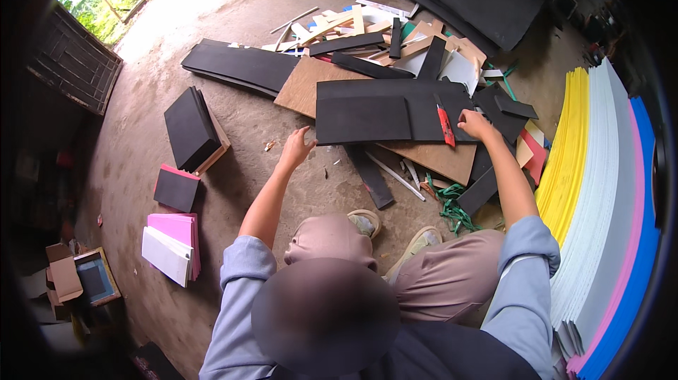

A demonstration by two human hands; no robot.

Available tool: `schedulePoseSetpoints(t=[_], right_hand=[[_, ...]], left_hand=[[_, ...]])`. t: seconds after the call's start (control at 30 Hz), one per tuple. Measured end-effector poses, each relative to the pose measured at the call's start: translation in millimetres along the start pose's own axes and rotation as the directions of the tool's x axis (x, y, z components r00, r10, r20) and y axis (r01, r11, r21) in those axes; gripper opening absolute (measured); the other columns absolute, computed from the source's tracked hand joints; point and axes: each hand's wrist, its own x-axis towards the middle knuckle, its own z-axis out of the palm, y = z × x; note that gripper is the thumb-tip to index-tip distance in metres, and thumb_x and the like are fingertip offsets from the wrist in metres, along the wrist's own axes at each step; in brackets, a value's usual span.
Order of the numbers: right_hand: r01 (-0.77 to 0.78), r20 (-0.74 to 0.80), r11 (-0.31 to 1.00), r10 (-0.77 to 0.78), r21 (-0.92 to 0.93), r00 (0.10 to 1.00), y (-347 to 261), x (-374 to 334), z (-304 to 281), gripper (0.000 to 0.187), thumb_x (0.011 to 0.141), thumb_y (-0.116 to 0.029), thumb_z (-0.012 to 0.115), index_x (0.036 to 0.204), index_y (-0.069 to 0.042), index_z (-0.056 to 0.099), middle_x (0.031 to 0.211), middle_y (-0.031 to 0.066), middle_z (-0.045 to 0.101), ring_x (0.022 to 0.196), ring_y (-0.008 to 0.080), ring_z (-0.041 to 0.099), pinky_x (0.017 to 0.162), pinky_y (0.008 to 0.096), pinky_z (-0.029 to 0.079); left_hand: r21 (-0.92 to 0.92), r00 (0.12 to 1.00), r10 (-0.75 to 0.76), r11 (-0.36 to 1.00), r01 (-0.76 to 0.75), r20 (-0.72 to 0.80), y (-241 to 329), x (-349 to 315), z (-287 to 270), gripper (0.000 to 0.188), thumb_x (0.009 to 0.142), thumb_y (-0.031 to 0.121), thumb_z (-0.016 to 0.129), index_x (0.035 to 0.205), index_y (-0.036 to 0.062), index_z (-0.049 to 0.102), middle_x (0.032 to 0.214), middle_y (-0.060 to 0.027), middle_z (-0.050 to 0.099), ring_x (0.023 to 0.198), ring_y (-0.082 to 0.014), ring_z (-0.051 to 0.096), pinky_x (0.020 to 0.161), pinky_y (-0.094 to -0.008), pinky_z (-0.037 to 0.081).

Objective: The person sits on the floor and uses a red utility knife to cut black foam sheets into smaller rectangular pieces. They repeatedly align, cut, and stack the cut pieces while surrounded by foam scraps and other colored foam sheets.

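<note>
A black foam sheet (360, 115) lies across a brown board (300, 87) in front of me, with a smaller black rectangular piece on top. On the right part of the sheet rests a red utility knife (445, 124), its blade pointing away from me. My left hand (298, 148) hovers just off the sheet's left edge, fingers apart and holding nothing visible. My right hand (477, 126) is at the sheet's right side, close beside the knife but not on it. Its fingers are loosely bent, and nothing shows between them.
Behind the sheet is a heap of foam and board offcuts (360, 27). Stacked black blocks (189, 129) and pink sheets (185, 239) stand on the floor at left. Tall yellow sheets (565, 168) and blue sheets (639, 239) line the right. Green strapping (458, 214) lies near my feet.
</note>
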Motion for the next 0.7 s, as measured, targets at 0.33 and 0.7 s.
schedulePoseSetpoints(t=[0.33,0.7], right_hand=[[-0.294,-0.402,0.956,0.274,0.014,0.873,14,48,114,0.044,0.077,-0.025,0.064,0.111,-0.004,0.045,0.105,0.0143,0.045,0.099,0.0327,0.046,0.081,0.0434,0.043],[-0.182,-0.407,0.980,0.198,0.076,0.892,7,79,130,0.038,0.081,-0.015,0.057,0.112,0.000,0.043,0.100,0.0162,0.045,0.090,0.0327,0.050,0.074,0.0423,0.046]], left_hand=[[0.213,0.916,0.386,0.909,-0.357,-0.110,94,79,104,0.057,0.081,0.012,0.058,0.131,0.0068,0.031,0.135,-0.0107,0.032,0.131,-0.0277,0.021,0.106,-0.0494,0.017],[0.358,0.888,0.445,0.816,-0.454,0.114,146,137,182,0.056,0.087,0.020,0.038,0.135,-0.0038,0.021,0.142,-0.0156,0.021,0.134,-0.0249,0.015,0.109,-0.0424,0.009]])
